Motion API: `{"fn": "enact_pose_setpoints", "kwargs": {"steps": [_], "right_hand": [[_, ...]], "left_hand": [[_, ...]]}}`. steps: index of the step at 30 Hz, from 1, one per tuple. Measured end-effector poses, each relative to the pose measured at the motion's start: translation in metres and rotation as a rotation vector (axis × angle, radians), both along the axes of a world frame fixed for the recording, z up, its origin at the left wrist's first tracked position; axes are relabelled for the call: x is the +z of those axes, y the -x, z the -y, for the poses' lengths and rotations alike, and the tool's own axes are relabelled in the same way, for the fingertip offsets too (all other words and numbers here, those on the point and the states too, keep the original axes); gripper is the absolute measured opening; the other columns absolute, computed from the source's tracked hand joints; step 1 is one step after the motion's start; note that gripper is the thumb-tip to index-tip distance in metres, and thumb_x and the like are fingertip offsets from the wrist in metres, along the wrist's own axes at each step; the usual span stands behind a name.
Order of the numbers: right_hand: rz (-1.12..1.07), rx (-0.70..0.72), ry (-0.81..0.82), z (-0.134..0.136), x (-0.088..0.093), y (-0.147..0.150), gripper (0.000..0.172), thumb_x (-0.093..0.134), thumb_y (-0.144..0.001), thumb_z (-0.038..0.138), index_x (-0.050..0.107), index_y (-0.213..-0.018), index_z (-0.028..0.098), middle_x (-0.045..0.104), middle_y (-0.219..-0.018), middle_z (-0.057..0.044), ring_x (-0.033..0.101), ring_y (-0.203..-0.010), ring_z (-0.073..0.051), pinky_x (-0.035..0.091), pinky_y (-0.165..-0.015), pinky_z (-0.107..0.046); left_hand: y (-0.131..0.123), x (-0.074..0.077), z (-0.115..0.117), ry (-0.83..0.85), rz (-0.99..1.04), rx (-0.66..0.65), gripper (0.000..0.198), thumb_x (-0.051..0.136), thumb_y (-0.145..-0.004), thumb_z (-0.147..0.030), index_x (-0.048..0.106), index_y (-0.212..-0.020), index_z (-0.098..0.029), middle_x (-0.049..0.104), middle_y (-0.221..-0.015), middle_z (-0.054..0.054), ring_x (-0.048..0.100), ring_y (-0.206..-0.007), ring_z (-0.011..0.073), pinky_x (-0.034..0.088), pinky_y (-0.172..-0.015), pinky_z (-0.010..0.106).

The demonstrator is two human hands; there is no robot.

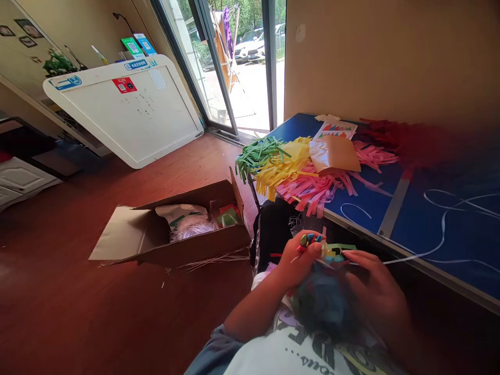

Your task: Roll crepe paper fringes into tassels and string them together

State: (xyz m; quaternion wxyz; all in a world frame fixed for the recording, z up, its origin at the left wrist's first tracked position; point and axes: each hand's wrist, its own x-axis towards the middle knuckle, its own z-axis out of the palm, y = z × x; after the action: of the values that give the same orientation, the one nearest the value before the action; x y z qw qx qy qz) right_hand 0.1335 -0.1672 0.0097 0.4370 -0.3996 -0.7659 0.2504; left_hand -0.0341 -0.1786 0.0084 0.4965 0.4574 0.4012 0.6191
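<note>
My left hand point(291, 263) is closed around a bunch of coloured paper strips point(308, 239), whose twisted green, blue and red ends poke out above the thumb. Close to it, my right hand point(378, 286) has its fingertips together at a small yellow, green and black piece point(334, 252); what they pinch is too small to make out. Beneath both hands hangs a dark, blurred paper tassel point(324, 302) over my lap. A thin white cord point(414, 256) runs from near the right fingers across the table.
On the blue table point(449, 224) lie green point(260, 153), yellow point(283, 164), pink point(312, 187) and red point(394, 138) fringed tassels, with an orange packet point(335, 153) on top. An open cardboard box point(191, 247) sits on the floor to the left. Behind it leans a whiteboard point(128, 120).
</note>
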Motion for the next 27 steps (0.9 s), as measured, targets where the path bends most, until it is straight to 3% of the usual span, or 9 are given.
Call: {"fn": "enact_pose_setpoints", "kwargs": {"steps": [3,7,9,14,17,23,27], "right_hand": [[0.186,0.082,-0.207,0.0,0.006,0.006,0.017,0.053,-0.083,0.035,0.061,-0.094,0.025,0.061,-0.095,-0.003,0.054,-0.092,-0.02,0.038,-0.084,-0.037],[0.271,0.069,-0.273,-0.003,0.012,0.018,0.019,0.05,-0.085,0.033,0.064,-0.077,0.024,0.062,-0.078,-0.002,0.054,-0.079,-0.018,0.034,-0.079,-0.037],[0.227,0.071,-0.212,-0.004,0.014,0.018,0.02,0.051,-0.084,0.034,0.065,-0.075,0.024,0.061,-0.077,-0.002,0.054,-0.077,-0.017,0.036,-0.075,-0.035],[-0.037,0.073,0.216,-0.005,0.021,0.002,0.02,0.058,-0.08,0.039,0.064,-0.071,0.022,0.057,-0.077,-0.002,0.055,-0.069,-0.013,0.043,-0.058,-0.023],[-0.109,0.071,0.345,-0.004,0.026,-0.004,0.022,0.059,-0.077,0.041,0.064,-0.069,0.021,0.058,-0.075,-0.002,0.056,-0.067,-0.013,0.045,-0.056,-0.021],[0.089,0.204,0.175,0.001,0.033,0.009,0.025,0.054,-0.081,0.04,0.067,-0.069,0.023,0.06,-0.068,-0.002,0.056,-0.062,-0.013,0.046,-0.057,-0.022],[0.171,0.285,0.138,0.0,0.032,0.016,0.032,0.049,-0.084,0.043,0.065,-0.066,0.023,0.059,-0.066,-0.001,0.055,-0.06,-0.013,0.045,-0.054,-0.022]], "left_hand": [[0.0,0.001,0.0,0.029,-0.046,0.016,0.048,0.055,-0.075,-0.057,0.058,-0.097,-0.014,0.05,-0.064,-0.001,0.045,-0.059,0.0101,0.038,-0.06,0.023],[-0.001,0.003,0.0,0.055,-0.073,0.019,0.052,0.066,-0.066,-0.056,0.058,-0.097,-0.015,0.051,-0.065,-0.002,0.044,-0.059,0.0098,0.037,-0.058,0.022],[-0.001,0.004,-0.001,0.059,-0.012,-0.014,0.058,0.074,-0.058,-0.053,0.056,-0.098,-0.015,0.05,-0.063,-0.003,0.043,-0.056,0.0085,0.035,-0.055,0.022],[-0.004,0.006,-0.004,0.099,0.114,-0.053,0.074,0.083,-0.042,-0.048,0.051,-0.1,-0.015,0.048,-0.059,-0.006,0.041,-0.053,0.0067,0.032,-0.051,0.02],[-0.007,0.002,-0.006,0.107,0.146,-0.079,0.08,0.084,-0.038,-0.048,0.05,-0.101,-0.014,0.047,-0.057,-0.007,0.041,-0.052,0.0067,0.032,-0.05,0.02],[-0.007,-0.008,-0.008,0.113,-0.013,-0.085,0.095,0.087,-0.031,-0.042,0.047,-0.113,-0.016,0.05,-0.066,-0.005,0.043,-0.055,0.0073,0.035,-0.052,0.02],[-0.003,-0.003,-0.004,0.112,-0.128,-0.09,0.098,0.088,-0.032,-0.038,0.045,-0.118,-0.017,0.051,-0.068,-0.005,0.047,-0.059,0.0097,0.04,-0.056,0.021]]}}
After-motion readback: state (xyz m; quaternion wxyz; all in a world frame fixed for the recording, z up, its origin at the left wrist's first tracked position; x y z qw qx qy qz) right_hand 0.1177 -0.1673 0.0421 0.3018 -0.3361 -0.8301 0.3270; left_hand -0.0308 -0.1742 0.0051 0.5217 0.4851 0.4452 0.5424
